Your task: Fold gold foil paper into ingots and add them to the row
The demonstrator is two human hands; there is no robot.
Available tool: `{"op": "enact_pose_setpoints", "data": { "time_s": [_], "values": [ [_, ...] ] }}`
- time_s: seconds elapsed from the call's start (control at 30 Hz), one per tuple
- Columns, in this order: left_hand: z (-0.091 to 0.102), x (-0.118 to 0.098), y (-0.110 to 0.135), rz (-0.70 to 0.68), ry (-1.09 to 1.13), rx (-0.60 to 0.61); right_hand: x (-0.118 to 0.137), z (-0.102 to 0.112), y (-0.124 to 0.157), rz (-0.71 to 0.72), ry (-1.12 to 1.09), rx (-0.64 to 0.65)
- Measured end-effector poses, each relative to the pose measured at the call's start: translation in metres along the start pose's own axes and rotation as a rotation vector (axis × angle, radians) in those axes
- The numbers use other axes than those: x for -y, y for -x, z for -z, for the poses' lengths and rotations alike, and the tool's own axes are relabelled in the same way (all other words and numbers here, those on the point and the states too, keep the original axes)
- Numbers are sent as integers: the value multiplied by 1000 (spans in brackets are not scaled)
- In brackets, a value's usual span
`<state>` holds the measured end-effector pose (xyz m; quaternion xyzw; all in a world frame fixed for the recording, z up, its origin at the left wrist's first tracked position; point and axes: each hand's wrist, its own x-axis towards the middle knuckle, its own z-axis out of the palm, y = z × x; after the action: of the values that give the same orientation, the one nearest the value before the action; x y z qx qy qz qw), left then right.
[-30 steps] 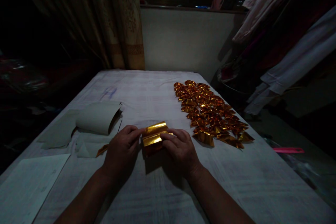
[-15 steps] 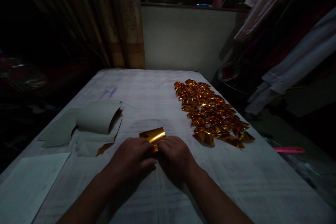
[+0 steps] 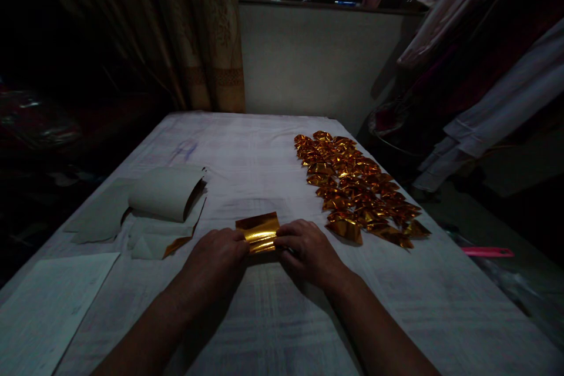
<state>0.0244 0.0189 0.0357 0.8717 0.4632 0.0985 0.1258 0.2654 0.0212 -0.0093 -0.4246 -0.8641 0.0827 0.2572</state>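
A shiny gold foil paper with crosswise creases is held between my two hands, just above or on the cloth-covered table. My left hand pinches its left edge with closed fingers. At the right edge, my right hand grips it between thumb and fingers. Folded gold foil pieces lie in close rows to the right of my hands. On the left rest several pale-backed paper sheets, one curled up and one showing a gold underside at its corner.
A white sheet lies at the table's near left. The table wears a pale checked cloth and meets a wall and a curtain at the back. Clothes hang on the right; a pink handle shows beside the table.
My hands have moved apart along the gold foil paper to its two edges, so more of its creased surface shows. The view has shifted slightly.
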Motion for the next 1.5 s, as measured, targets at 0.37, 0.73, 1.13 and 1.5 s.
{"op": "enact_pose_setpoints", "data": {
  "time_s": [0.37,0.73,1.13,1.5],
  "values": [
    [11,0,-1,189,-71,137,3,-12,-2,-193,-67,-125],
    [5,1,-4,296,-88,83,12,-21,-4,-340,11,-200],
    [5,-1,0,296,-214,92,15,-24,-5,-366,101,-206],
    [-48,-40,11,-76,-67,-101,15,-23,-6,-384,82,-201]
  ]
}}
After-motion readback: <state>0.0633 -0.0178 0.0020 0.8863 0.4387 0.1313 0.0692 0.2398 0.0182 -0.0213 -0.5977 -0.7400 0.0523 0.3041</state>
